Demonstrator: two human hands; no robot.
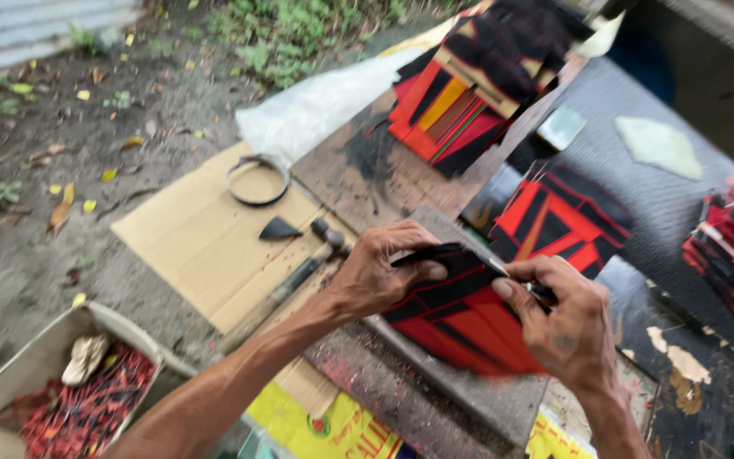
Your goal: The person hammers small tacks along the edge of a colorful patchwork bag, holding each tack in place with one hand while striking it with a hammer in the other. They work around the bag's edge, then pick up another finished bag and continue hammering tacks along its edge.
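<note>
A red-and-black sheet piece [460, 319] is gripped at desk [418, 399] centre: left hand [380, 272] clenched on its left upper edge, right hand [567, 327] pinching a thin metal blade [503, 268] against its top. A hammer [286, 285] lies just left on cardboard [206, 238]. Similar stacks [452, 110] are seen far right.

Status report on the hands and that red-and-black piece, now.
Left hand grips the red-and-black piece at its top edge. Right hand pinches the same edge, small tool hard to make out. Hammer lies alongside, apart.
</note>
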